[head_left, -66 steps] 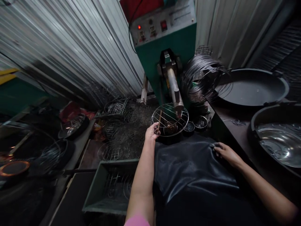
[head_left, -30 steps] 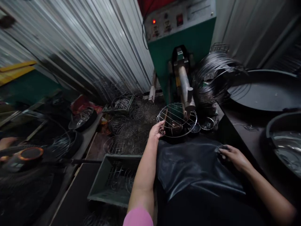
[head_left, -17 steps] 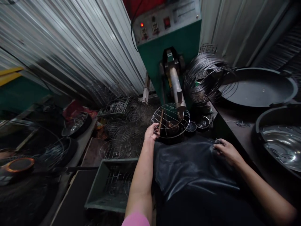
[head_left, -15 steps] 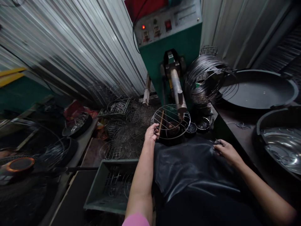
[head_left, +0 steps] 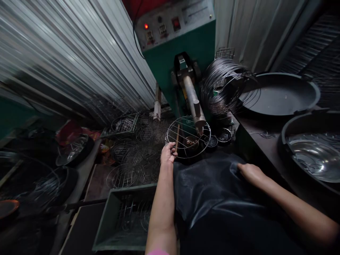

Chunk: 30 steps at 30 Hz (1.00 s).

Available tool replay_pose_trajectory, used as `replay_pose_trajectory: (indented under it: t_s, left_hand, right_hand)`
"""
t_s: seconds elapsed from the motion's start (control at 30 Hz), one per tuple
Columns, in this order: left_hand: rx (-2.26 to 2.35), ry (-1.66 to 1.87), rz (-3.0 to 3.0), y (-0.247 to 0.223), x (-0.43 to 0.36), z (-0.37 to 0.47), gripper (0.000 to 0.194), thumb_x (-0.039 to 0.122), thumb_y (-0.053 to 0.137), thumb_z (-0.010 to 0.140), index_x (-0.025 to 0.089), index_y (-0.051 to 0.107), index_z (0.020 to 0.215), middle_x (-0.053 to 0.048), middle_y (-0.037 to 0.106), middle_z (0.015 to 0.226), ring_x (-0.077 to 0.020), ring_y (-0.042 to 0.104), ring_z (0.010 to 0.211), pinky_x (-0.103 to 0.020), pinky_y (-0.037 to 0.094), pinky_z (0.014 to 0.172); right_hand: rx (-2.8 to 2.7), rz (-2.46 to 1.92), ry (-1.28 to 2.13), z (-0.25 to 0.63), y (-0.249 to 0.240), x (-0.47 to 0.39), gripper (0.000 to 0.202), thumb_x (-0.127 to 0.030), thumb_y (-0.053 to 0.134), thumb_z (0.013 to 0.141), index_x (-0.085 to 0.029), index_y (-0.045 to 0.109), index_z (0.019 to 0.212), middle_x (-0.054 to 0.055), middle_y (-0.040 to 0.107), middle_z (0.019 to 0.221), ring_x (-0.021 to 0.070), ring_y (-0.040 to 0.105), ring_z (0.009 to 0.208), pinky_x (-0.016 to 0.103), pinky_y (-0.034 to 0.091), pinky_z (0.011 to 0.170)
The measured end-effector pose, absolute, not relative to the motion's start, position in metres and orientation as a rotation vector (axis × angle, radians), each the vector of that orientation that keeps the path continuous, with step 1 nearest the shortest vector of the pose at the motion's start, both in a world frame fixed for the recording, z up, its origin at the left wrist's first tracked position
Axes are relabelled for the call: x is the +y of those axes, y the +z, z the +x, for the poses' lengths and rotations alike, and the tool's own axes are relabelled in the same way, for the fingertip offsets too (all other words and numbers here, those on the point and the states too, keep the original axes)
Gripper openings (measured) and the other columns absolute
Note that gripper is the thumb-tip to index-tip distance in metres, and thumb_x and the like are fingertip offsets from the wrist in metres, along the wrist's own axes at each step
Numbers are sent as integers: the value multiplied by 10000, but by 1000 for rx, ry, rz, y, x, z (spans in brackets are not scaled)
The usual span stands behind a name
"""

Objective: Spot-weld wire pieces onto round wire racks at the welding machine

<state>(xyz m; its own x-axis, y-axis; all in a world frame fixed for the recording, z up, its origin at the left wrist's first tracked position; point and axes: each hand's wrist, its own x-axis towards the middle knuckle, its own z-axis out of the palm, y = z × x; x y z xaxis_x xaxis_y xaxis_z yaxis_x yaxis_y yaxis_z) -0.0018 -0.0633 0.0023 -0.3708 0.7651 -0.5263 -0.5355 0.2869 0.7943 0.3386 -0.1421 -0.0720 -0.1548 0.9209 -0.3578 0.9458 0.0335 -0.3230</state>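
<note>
My left hand [head_left: 168, 153] is closed on the left rim of a round wire rack [head_left: 174, 127], a hoop with parallel thin bars. The rack is held under the tip of a thick metal electrode arm [head_left: 191, 94] of the green machine [head_left: 162, 67]. A thin brown stick [head_left: 177, 136] stands by my left fingers; whether I hold it too, I cannot tell. My right hand [head_left: 249, 173] is closed at the right side of the black apron [head_left: 207, 184] over my lap. Its fingertips are hidden, so what they grip is unclear.
A wire coil [head_left: 223, 85] hangs right of the machine. Large dark pans [head_left: 281, 102] stand on the right bench, one holding a shiny bowl [head_left: 313, 156]. Small round dishes [head_left: 224, 135] sit below the coil. A green crate [head_left: 103, 226] with wire pieces is at lower left.
The view has shifted a little, so the machine appears further left. My right fingers, pinched and visible before, are now tucked against the apron. My left hand still holds the rack.
</note>
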Motion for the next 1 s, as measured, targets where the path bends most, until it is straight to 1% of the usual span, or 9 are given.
replay_pose_trajectory:
  t_s: [0.07, 0.13, 0.23, 0.33, 0.4, 0.57, 0.73, 0.83, 1.0]
  left_hand:
    - [1364, 1391, 227, 3, -64, -2, 282, 122, 665, 475, 161, 417, 603, 93, 388, 495, -8, 350, 367, -133, 176, 343]
    - [1352, 1406, 222, 2, -64, -2, 288, 122, 666, 472, 163, 412, 602, 97, 376, 492, -7, 344, 365, -135, 170, 342]
    - [1345, 1432, 225, 2, -63, -3, 302, 121, 670, 459, 164, 406, 599, 103, 364, 493, -1, 328, 358, -136, 164, 338]
    - [1361, 1443, 204, 3, -61, -1, 297, 121, 665, 457, 164, 405, 593, 103, 357, 489, 1, 315, 355, -136, 162, 332]
    - [1369, 1452, 191, 5, -61, 0, 291, 127, 663, 462, 164, 404, 590, 102, 357, 486, 2, 310, 354, -136, 163, 328]
    - [1353, 1489, 186, 8, -61, 1, 302, 126, 666, 470, 167, 395, 594, 107, 341, 482, 3, 297, 353, -136, 166, 326]
    - [1363, 1531, 175, 11, -60, 3, 321, 122, 676, 479, 169, 384, 604, 108, 347, 492, 5, 292, 353, -137, 170, 330]
    - [1357, 1529, 183, 12, -59, 5, 325, 127, 682, 489, 169, 381, 601, 109, 338, 487, 3, 295, 351, -137, 169, 334]
    - [1334, 1508, 190, 10, -54, 5, 338, 129, 680, 483, 172, 363, 593, 116, 315, 475, 3, 289, 347, -139, 154, 340]
  right_hand:
    - [2247, 2000, -776, 335, -72, -145, 160, -82, 493, 729, -195, 602, 699, 61, 628, 617, 211, 618, 635, 249, 345, 545]
    - [2279, 2067, -902, 336, -71, -147, 125, -105, 512, 716, -195, 574, 656, 44, 618, 600, 195, 605, 600, 249, 353, 543]
    - [2145, 2308, -1387, 342, -67, -147, 32, -210, 542, 714, -201, 553, 685, 1, 589, 533, 151, 547, 473, 239, 365, 489]
    - [1768, 2467, -1963, 340, -62, -145, 157, -332, 589, 682, -197, 545, 749, -9, 582, 496, 124, 486, 387, 226, 352, 406]
    - [1663, 2521, -2134, 336, -63, -144, 209, -355, 623, 648, -192, 538, 749, 1, 595, 512, 120, 495, 395, 224, 371, 400]
    - [1836, 2595, -2061, 330, -89, -150, 162, -303, 596, 664, -193, 552, 774, -3, 618, 544, 140, 565, 477, 245, 458, 472]
    - [1747, 2555, -2236, 332, -105, -153, 247, -327, 583, 692, -170, 521, 873, 12, 634, 585, 141, 583, 499, 241, 456, 469]
    - [1738, 2526, -2260, 331, -101, -149, 256, -341, 603, 675, -162, 520, 838, 13, 621, 566, 125, 555, 467, 231, 437, 450]
    - [1765, 2543, -2344, 323, -89, -140, 284, -387, 648, 641, -175, 507, 767, 15, 605, 571, 127, 553, 493, 229, 435, 451]
